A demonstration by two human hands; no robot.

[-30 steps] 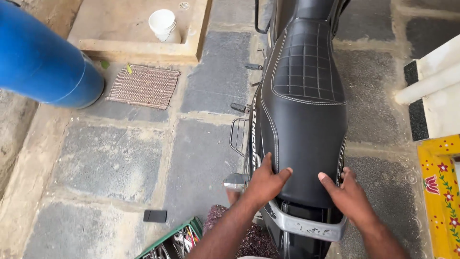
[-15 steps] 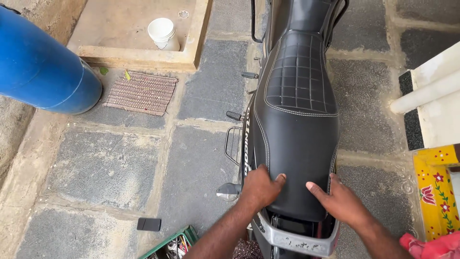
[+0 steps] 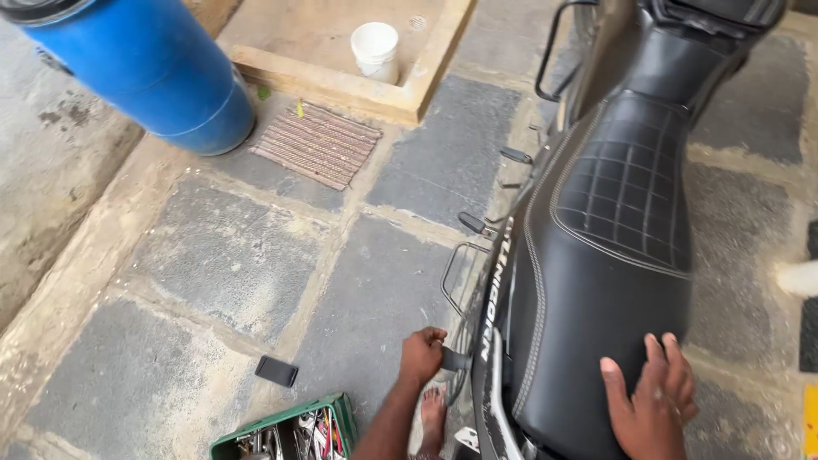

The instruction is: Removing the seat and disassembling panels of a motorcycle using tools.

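A motorcycle with a black quilted seat (image 3: 609,255) stands on the stone floor at the right. My right hand (image 3: 652,400) lies flat on the rear of the seat, fingers spread. My left hand (image 3: 423,355) is down at the bike's left side panel (image 3: 492,307), fingers closed around a small dark part below the seat edge. What that part is cannot be made out. My bare foot (image 3: 432,413) shows under the left arm.
A green toolbox (image 3: 285,433) with several tools sits at the bottom edge. A small black flat object (image 3: 276,370) lies on the slabs. Farther off stand a blue barrel (image 3: 141,64), a ribbed mat (image 3: 317,145) and a white cup (image 3: 375,49) on a raised sill.
My left hand left the rear of the seat and dropped to the bike's left side, closing on a small part. The view swung left and closer. My right hand stayed on the seat.
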